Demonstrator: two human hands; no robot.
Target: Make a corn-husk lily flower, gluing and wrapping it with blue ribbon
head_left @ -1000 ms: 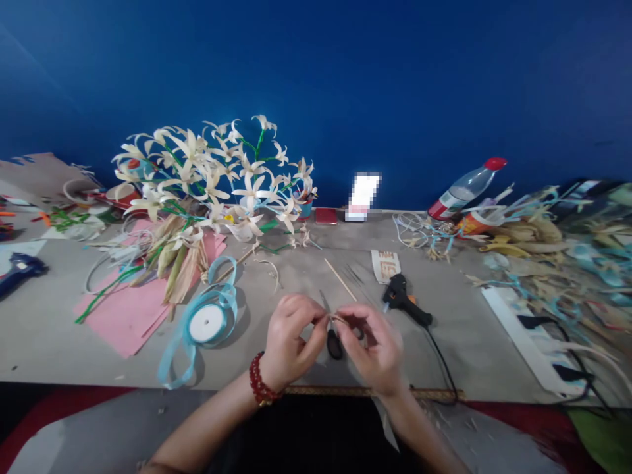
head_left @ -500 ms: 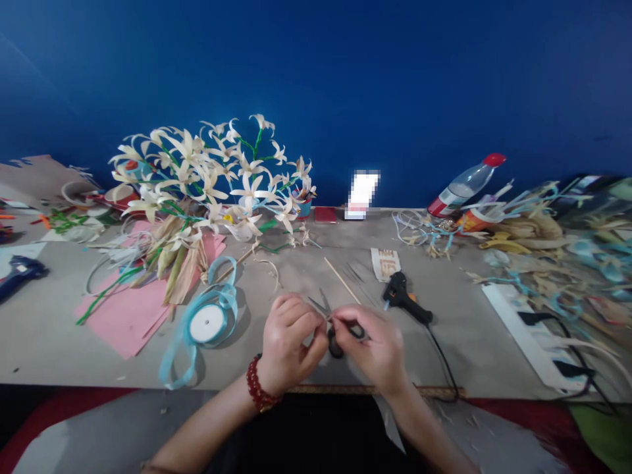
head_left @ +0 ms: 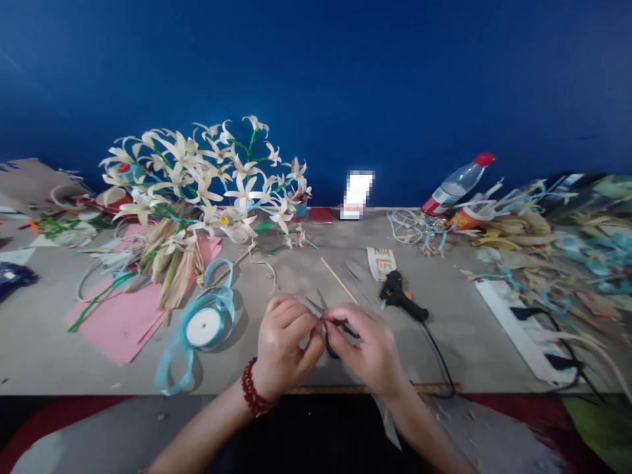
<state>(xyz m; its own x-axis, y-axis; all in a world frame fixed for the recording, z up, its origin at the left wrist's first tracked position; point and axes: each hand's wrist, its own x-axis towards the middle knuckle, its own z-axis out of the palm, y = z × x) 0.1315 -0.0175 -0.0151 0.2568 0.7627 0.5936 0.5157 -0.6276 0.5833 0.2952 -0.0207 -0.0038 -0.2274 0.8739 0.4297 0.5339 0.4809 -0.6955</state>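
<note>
My left hand (head_left: 289, 339), with a red bead bracelet at the wrist, is closed in a pinch, its thumb and fingertips meeting those of my right hand (head_left: 365, 342). Something small sits between the two pinches; it is too tiny to name. Just beneath and behind the fingers lies a pair of scissors (head_left: 318, 301) on the table, blades apart, its dark handles partly covered by my right hand. A thin wooden stick (head_left: 339, 280) lies beyond them. To the left of my left hand rests a spool of light blue ribbon (head_left: 203, 326) with loose loops.
White flowers on green stems (head_left: 207, 174) fill the back left, above pink paper (head_left: 121, 322). A black glue gun (head_left: 402, 299) with its cord lies right of my hands. Further right are a power strip (head_left: 518, 332), a plastic bottle (head_left: 457, 187) and dried husks (head_left: 523, 220).
The view has shifted slightly, so the table things sit a little further left. My fingertips have drawn closer together, still pinched above the scissors.
</note>
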